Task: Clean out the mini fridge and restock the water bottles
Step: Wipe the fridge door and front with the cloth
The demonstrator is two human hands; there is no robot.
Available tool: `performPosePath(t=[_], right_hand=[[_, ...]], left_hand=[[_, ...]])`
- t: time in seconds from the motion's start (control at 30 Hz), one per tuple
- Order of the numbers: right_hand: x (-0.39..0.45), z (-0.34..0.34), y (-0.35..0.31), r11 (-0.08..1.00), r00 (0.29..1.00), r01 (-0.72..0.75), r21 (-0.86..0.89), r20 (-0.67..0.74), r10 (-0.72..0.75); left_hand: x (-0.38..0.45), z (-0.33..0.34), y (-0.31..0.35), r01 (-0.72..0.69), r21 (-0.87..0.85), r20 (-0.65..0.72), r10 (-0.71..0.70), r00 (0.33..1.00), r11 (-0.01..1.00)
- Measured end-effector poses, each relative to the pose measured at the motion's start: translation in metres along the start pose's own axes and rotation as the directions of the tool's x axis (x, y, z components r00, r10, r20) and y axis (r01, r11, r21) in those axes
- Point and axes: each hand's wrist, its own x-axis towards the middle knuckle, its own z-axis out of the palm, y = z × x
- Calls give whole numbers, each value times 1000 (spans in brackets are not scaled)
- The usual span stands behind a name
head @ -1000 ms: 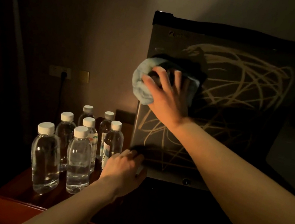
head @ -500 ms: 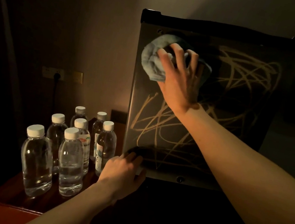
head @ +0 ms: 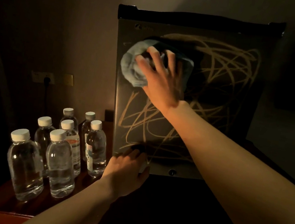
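Your mini fridge (head: 209,123) stands upright on the far right of the table (head: 14,204), its tall door facing you and covered in tan scribbles. Your right hand (head: 163,81) presses a bunched blue cloth (head: 133,64) against the door's upper left, fingers (head: 153,53) spread across it; half a second ago the cloth sat higher, near the top edge. Your left hand (head: 126,169) grips the door's near left bottom corner, fingers curled around the edge, as before. Seven clear water bottles (head: 59,159) with white caps stand upright in a cluster just left of the fridge.
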Motion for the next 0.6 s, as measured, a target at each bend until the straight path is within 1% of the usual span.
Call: performPosePath(t=[0.17, 0.23, 0.3, 0.4, 0.5, 0.6], right_hand=[[5, -12, 30, 977, 977, -210, -29, -52, 208], [6, -12, 32, 970, 969, -243, -14, -58, 242], [8, -9, 23, 969, 968, -245, 29, -47, 247], [16, -3, 3, 976, 981, -182, 117, -45, 188], [27, 5, -18, 987, 996, -47, 155, -66, 57], [34, 14, -31, 986, 995, 79, 149, -71, -69]], left_hand=[[1, 2, 6, -15, 23, -9, 15, 1000, 1000], [1, 1, 7, -14, 25, -27, 14, 1000, 1000], [1, -3, 7, -3, 3, -29, 3, 1000, 1000], [-2, -3, 4, -13, -7, 1, 13, 1000, 1000], [-3, -2, -1, -13, 5, 17, 13, 1000, 1000], [-3, 2, -6, 3, 2, 3, -3, 1000, 1000]])
